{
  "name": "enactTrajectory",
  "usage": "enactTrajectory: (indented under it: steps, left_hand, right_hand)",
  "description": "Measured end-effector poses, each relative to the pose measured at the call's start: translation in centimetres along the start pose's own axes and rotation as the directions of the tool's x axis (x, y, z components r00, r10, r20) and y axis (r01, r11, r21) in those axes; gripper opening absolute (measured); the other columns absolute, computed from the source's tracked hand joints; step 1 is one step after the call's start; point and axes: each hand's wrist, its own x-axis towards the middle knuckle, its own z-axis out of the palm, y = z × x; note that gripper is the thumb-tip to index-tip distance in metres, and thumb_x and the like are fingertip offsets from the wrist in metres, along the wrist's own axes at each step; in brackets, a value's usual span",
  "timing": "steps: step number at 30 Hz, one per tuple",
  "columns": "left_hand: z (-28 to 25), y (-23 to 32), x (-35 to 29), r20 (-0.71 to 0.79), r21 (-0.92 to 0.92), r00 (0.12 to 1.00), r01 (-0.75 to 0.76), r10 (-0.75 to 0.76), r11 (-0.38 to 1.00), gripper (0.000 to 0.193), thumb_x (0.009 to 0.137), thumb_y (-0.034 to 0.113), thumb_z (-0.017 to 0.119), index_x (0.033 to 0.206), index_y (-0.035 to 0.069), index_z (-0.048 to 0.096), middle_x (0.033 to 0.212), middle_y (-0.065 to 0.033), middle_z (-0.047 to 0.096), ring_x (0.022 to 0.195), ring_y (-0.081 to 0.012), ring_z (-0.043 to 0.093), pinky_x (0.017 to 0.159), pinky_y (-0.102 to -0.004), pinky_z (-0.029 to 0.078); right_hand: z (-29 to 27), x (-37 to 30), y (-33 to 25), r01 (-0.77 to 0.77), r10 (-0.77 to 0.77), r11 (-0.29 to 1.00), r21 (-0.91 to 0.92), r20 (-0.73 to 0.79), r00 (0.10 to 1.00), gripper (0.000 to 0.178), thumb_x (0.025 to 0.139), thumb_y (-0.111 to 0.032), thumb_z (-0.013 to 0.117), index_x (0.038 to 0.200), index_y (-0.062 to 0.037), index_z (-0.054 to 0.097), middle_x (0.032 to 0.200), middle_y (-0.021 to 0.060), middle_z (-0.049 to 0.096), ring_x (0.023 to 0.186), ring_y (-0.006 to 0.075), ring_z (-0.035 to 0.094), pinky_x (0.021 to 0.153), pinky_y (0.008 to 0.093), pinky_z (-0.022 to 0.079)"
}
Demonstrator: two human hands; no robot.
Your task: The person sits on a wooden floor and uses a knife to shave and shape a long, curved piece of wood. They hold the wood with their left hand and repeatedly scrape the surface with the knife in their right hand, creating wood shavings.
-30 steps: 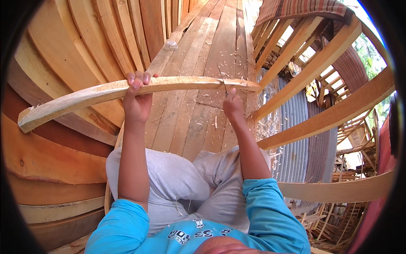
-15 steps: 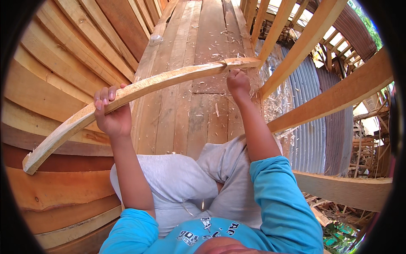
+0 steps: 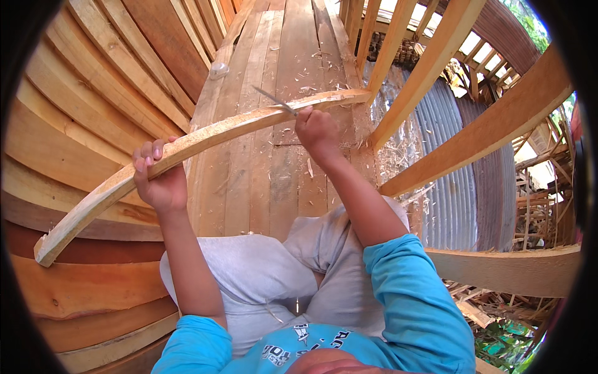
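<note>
A long, pale wooden strip (image 3: pixel 218 129) lies across in front of me, its left end nearer and its right end by the railing; the lens bends its outline. My left hand (image 3: pixel 161 177) is wrapped round its left part, fingers curled over the far edge. In a fist, my right hand (image 3: pixel 317 132) grips a knife; the grip itself is hidden by the fingers. The narrow blade (image 3: pixel 273 99) crosses over the strip, its tip pointing to the far left. Whether the edge touches the wood, I cannot tell.
Plank floor (image 3: pixel 255 187) with scattered shavings runs ahead. A board wall (image 3: pixel 81 149) stands close on the left. To the right are slanted wooden railing slats (image 3: pixel 430 68), with corrugated metal roofing (image 3: pixel 442 174) below. A small clear plastic item (image 3: pixel 218 70) lies by the wall.
My right hand has moved left and nearer along the strip, and the knife blade now shows above the wood. The left hand keeps its hold. The whole view has shifted slightly.
</note>
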Motion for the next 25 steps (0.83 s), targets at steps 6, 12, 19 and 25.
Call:
enactTrajectory:
  steps: [6,12,19,25]
  left_hand:
    - [-0.1,0.1,0.0,-0.003,-0.016,1.0,0.005,-0.005,1.0,0.021,0.085,0.02,0.066,0.078,0.018,0.047,0.077,0.0063,0.044,0.085,-0.0111,0.049,0.107,-0.0425,0.037]
    - [-0.8,0.2,-0.1,0.023,-0.029,1.0,-0.009,0.009,1.0,0.019,0.086,0.019,0.064,0.078,0.018,0.047,0.076,0.0066,0.043,0.085,-0.0106,0.049,0.108,-0.0427,0.037]
    - [0.1,0.2,0.2,-0.013,0.008,1.0,0.017,-0.017,1.0,0.019,0.088,0.019,0.062,0.078,0.019,0.046,0.075,0.0065,0.042,0.086,-0.0103,0.048,0.107,-0.0439,0.038]
    - [-1.0,0.3,0.1,0.007,-0.038,1.0,-0.003,0.004,0.999,0.02,0.085,0.019,0.065,0.081,0.018,0.045,0.077,0.0049,0.042,0.087,-0.0121,0.048,0.109,-0.0482,0.034]
  right_hand:
    - [-1.1,3.7,8.4,-0.17,0.169,0.985,0.017,0.039,0.985,0.052,0.092,-0.033,0.032,0.093,0.0049,0.069,0.097,0.031,0.065,0.096,0.044,0.063,0.087,0.0493,0.048]
    - [-0.7,0.3,0.5,-0.134,0.121,0.985,0.113,0.116,0.986,0.055,0.092,-0.036,0.034,0.089,0.0072,0.068,0.093,0.0329,0.064,0.092,0.0493,0.062,0.085,0.0518,0.048]
    - [0.1,4.7,8.5,-0.297,0.297,0.955,0.016,0.024,0.955,0.056,0.094,-0.034,0.031,0.094,0.0078,0.068,0.098,0.032,0.065,0.098,0.0468,0.062,0.089,0.0525,0.047]
    - [1.1,3.9,7.1,-0.343,0.341,0.938,0.049,0.044,0.939,0.057,0.093,-0.038,0.031,0.1,0.0036,0.068,0.103,0.0286,0.065,0.102,0.0463,0.061,0.092,0.0498,0.046]
